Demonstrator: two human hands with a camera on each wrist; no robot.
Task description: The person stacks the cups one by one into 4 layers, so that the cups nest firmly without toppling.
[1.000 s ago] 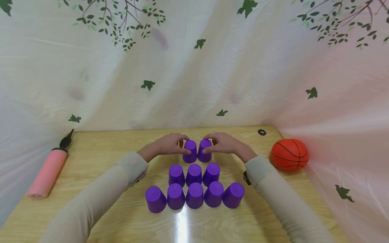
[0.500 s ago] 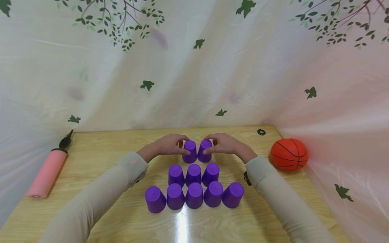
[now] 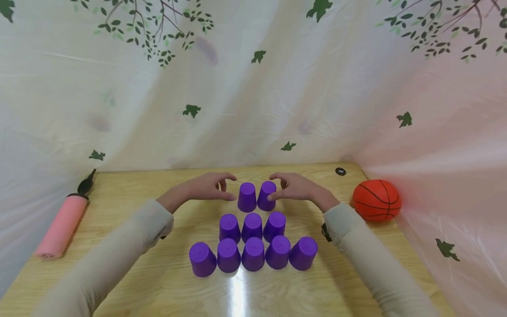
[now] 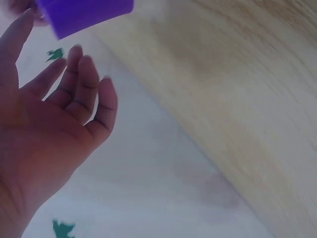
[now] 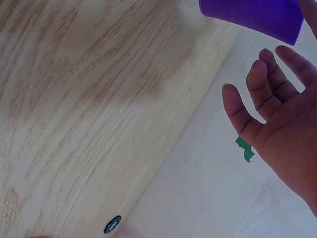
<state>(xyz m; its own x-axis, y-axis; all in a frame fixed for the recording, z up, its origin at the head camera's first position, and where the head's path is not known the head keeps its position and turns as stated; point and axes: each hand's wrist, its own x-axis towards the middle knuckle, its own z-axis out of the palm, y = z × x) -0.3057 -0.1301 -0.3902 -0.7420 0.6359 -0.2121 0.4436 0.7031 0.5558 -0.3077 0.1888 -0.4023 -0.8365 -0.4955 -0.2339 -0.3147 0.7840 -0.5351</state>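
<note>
Purple cups stand upside down on the wooden table in separate rows. The back row has a left cup (image 3: 247, 198) and a right cup (image 3: 266, 200). My left hand (image 3: 203, 187) is beside the back left cup with a gap between, fingers loosely bent and thumb apart. My right hand (image 3: 297, 187) is at the back right cup, its thumb overlapping the cup's side in the head view. In the right wrist view, that hand's fingers are spread below the purple cup (image 5: 255, 17). A middle row of three cups (image 3: 252, 227) and a front row of several cups (image 3: 253, 255) are nearer me.
A pink hand pump (image 3: 63, 226) with a black nozzle lies at the table's left. On the right are a red basketball (image 3: 376, 200) and a black chip (image 3: 340, 171). A pale curtain (image 3: 237, 110) with leaf prints hangs behind the table.
My left hand has let go of the back left cup and moved away to the left. My right hand has loosened and shifted slightly right. The cups remain in place.
</note>
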